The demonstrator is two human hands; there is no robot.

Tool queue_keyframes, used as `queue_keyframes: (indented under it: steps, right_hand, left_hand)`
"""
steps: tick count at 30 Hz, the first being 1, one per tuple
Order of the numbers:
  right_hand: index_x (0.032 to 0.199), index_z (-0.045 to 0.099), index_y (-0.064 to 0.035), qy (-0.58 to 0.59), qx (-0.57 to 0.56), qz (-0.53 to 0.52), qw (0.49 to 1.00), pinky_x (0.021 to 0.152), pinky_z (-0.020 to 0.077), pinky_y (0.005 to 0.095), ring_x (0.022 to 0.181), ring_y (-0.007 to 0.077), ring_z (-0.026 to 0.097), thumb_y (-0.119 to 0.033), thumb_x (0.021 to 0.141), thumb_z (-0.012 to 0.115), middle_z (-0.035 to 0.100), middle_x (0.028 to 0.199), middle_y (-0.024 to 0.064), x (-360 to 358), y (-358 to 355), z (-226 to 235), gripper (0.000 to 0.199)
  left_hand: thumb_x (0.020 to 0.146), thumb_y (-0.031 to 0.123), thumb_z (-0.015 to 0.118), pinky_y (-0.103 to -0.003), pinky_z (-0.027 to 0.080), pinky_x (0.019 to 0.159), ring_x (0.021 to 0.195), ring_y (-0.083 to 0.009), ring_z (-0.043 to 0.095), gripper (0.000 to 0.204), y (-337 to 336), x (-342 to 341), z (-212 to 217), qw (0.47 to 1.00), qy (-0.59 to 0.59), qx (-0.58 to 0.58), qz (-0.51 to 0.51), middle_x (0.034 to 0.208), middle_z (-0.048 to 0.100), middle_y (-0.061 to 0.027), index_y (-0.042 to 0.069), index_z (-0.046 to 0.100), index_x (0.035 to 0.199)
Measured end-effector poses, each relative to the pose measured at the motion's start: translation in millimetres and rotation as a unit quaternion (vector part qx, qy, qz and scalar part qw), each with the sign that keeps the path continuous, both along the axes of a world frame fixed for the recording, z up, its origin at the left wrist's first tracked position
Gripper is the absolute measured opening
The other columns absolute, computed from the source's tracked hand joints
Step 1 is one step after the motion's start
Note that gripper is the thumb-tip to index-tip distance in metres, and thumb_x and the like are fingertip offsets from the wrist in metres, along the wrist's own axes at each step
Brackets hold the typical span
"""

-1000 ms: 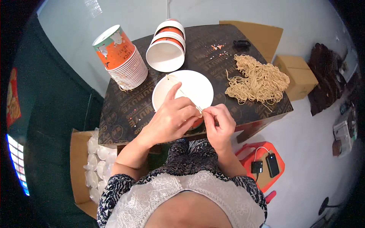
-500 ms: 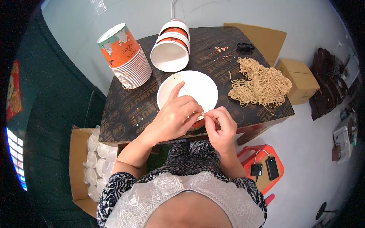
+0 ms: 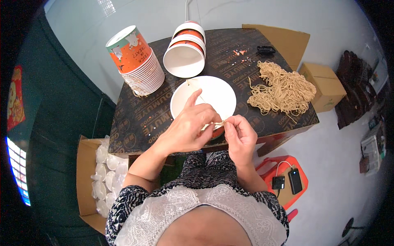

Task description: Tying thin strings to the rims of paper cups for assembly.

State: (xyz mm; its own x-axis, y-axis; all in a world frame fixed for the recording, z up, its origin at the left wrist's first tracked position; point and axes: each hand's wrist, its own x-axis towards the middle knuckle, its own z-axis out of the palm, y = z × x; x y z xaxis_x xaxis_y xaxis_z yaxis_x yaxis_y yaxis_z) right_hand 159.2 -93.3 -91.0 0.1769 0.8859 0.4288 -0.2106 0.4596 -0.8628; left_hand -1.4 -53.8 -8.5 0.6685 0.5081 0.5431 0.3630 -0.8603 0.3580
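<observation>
Pale noodle strands [image 3: 217, 123] are pinched between the left hand [image 3: 191, 127] and right hand [image 3: 240, 135], just over the white bowl [image 3: 180, 96]. Keep both pinches close together and light, so the strands part cleanly and drop inside the rim.

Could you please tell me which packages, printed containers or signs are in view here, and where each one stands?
Stack of printed paper cups: table's far left, tilted, orange and green.
Second stack of paper bowls: table's far middle, on its side, white inside, orange bands.
Cardboard boxes: floor right of the table, plain brown.
Open carton of clear lids: floor on the left, brown.
Red poster: left wall, rectangular.
</observation>
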Motion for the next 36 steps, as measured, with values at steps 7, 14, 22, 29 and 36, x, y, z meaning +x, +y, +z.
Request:
queue_keyframes:
  steps: [7, 14, 22, 29, 36]
  right_hand:
    - [0.092, 0.060, 0.0011, -0.020, 0.041, -0.030, 0.998, 0.056, 0.0376, 0.0195, 0.063, 0.0030, 0.046, -0.001, 0.095, 0.059, 0.054, 0.079, -0.0005, -1.7, 4.8, -3.7, 0.003]
    - [0.098, 0.059, 0.0006, -0.049, 0.062, -0.110, 0.991, 0.058, 0.0358, 0.0198, 0.066, 0.0047, 0.045, -0.001, 0.096, 0.055, 0.052, 0.081, -0.0006, 9.3, 7.1, 1.4, 0.004]
    - [0.116, 0.057, -0.0002, 0.008, 0.100, -0.141, 0.985, 0.048, 0.0256, 0.0181, 0.057, 0.0006, 0.034, -0.004, 0.099, 0.051, 0.044, 0.076, -0.0053, 21.6, 20.0, -10.8, 0.018]
    - [0.113, 0.056, -0.0017, 0.083, 0.097, -0.130, 0.983, 0.049, 0.0257, 0.0183, 0.057, 0.0011, 0.033, -0.005, 0.101, 0.049, 0.042, 0.074, -0.0050, 26.3, 26.7, -17.3, 0.015]
    - [0.113, 0.062, -0.0018, -0.144, 0.098, -0.077, 0.982, 0.053, 0.0395, 0.0228, 0.060, 0.0074, 0.046, 0.000, 0.096, 0.052, 0.055, 0.076, 0.0017, 46.0, 31.3, -17.0, 0.020]
  left_hand:
    - [0.079, 0.001, 0.068, -0.061, 0.025, 0.112, 0.077, -0.0264, 0.063, 0.013, 3.6, 0.8, -6.5, 1.000, -0.008, 0.020, 0.001, 0.074, 0.058, -0.0059, 0.007, 0.059, 0.085]
    - [0.079, 0.001, 0.069, -0.060, 0.026, 0.112, 0.075, -0.0265, 0.062, 0.014, 3.6, -0.1, -6.4, 1.000, 0.004, 0.014, 0.009, 0.072, 0.057, -0.0060, 0.006, 0.057, 0.081]
    - [0.078, -0.002, 0.067, -0.059, 0.024, 0.114, 0.074, -0.0262, 0.062, 0.013, 4.2, -1.8, -7.8, 1.000, 0.000, 0.018, 0.006, 0.071, 0.057, -0.0062, 0.006, 0.056, 0.079]
    - [0.079, -0.002, 0.064, -0.061, 0.020, 0.115, 0.073, -0.0240, 0.062, 0.012, 4.6, -7.0, -0.5, 0.999, 0.027, -0.011, -0.032, 0.070, 0.055, -0.0044, 0.006, 0.056, 0.075]
    - [0.077, 0.002, 0.067, -0.061, 0.016, 0.115, 0.077, -0.0222, 0.063, 0.009, 13.5, -18.7, -0.3, 0.999, 0.019, -0.002, -0.039, 0.075, 0.060, -0.0035, 0.007, 0.059, 0.078]
